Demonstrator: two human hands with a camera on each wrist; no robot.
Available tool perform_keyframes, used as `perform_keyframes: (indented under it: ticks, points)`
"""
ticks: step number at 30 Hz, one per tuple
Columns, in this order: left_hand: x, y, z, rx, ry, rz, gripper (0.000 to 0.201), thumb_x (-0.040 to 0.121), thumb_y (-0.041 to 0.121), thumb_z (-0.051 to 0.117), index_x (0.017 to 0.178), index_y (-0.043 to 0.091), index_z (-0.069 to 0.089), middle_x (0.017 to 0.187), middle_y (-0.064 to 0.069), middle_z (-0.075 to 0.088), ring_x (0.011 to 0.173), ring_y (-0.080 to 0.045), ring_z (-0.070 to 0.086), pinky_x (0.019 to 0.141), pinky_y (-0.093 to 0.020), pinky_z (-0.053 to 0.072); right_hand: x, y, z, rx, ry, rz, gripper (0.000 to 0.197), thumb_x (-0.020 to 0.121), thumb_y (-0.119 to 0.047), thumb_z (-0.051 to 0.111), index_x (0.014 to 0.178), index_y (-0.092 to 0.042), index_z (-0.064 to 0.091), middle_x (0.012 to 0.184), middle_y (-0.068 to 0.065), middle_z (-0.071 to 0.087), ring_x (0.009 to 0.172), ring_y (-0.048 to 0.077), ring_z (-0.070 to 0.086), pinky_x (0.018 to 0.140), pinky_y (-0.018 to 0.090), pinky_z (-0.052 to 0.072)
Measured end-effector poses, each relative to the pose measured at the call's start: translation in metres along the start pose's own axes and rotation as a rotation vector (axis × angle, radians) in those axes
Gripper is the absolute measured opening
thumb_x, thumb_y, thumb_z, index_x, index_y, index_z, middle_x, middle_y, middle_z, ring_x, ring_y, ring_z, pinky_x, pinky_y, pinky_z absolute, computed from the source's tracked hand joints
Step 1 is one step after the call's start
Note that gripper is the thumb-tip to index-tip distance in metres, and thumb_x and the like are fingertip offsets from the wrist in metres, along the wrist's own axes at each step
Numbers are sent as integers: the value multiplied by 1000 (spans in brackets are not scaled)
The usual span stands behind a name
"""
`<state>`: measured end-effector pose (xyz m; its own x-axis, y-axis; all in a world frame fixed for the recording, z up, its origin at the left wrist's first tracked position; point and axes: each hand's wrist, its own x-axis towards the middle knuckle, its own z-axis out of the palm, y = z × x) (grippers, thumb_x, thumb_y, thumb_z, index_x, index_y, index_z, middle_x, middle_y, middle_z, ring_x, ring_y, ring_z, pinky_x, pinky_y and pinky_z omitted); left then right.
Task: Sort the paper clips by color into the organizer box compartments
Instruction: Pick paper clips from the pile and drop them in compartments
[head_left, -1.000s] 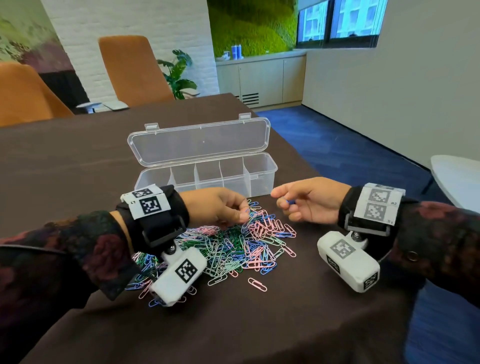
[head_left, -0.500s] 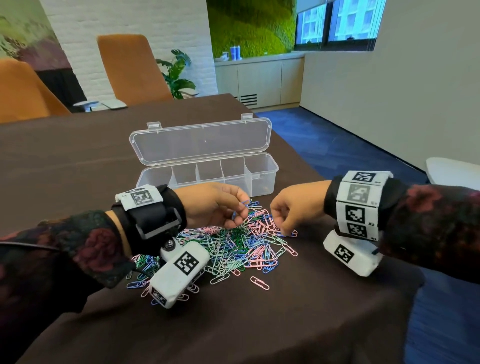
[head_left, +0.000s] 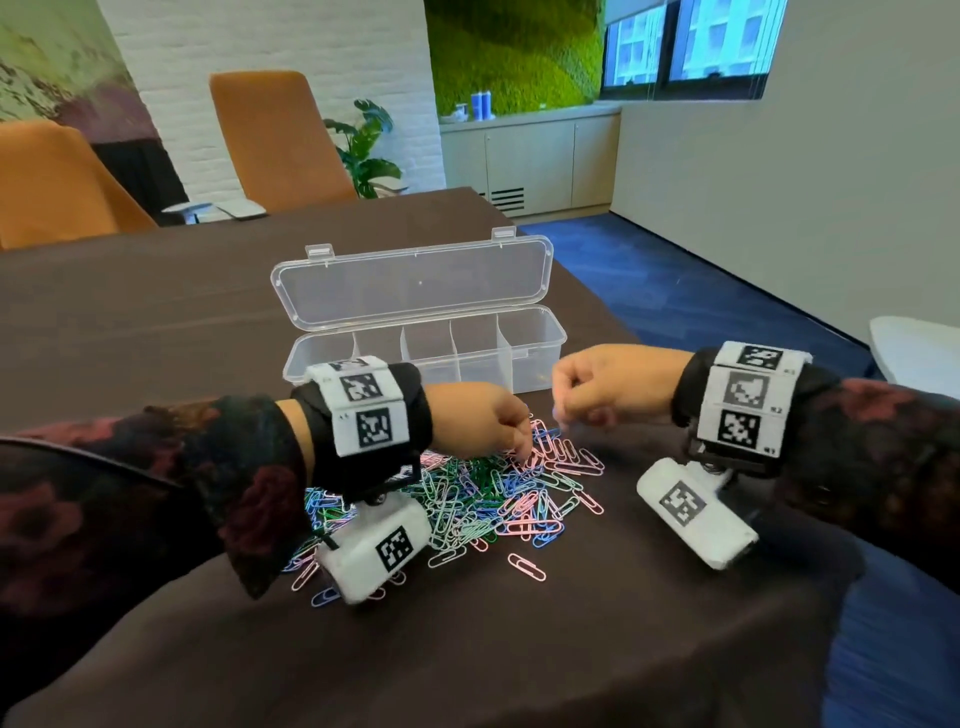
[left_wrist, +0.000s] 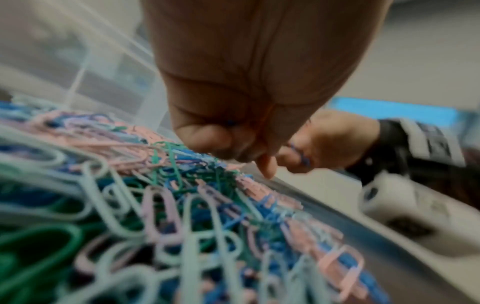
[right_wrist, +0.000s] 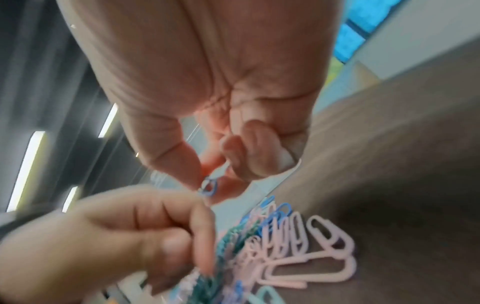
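Paper clips (head_left: 467, 499) before organizer box (head_left: 530, 358)

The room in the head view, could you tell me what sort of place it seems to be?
Probably an office meeting room: a long dark table, orange chairs beside it, and low cabinets under a window.

One box, two hands, a heap of clips.
One clear box (head_left: 426, 358) with five compartments; two hands (head_left: 480, 421) (head_left: 605, 387); clips (head_left: 483, 499) in pink, blue, green and pale mint, too many to count; two orange chairs (head_left: 275, 135).
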<state>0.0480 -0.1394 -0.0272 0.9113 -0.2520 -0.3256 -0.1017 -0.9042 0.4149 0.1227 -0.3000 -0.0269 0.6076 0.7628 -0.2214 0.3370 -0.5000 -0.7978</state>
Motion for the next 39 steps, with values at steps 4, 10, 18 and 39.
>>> perform_keyframes:
  ticks: [4,10,18,39]
  points:
    - [11,11,11,327,3,-10,14,92,27,58,95,13,60,77,4,52,70,-14,47,61,-25,34,-2,13,-8,732,136,65,22,89,6,36,87,-10,51,64,6,45,44,9,35,38,16,28]
    - [15,14,8,331,-33,6,10,90,23,61,85,16,55,67,10,46,66,-12,44,53,-15,30,-7,21,-13,1031,173,151,16,91,-5,36,83,-8,50,64,5,43,49,13,40,37,18,32]
    - [-14,-17,-5,-1054,57,-154,19,91,12,40,73,12,43,64,-2,48,44,-9,39,41,-16,34,-1,1,7,-182,-80,61,14,87,-16,61,73,-18,60,60,-1,45,53,12,36,47,22,32]
    - [-35,-39,10,-1482,138,-273,26,99,21,38,77,12,48,55,0,38,54,-16,42,50,-26,53,34,-8,2,-661,-102,97,24,83,-17,69,67,-22,52,70,-6,56,70,12,50,68,25,43]
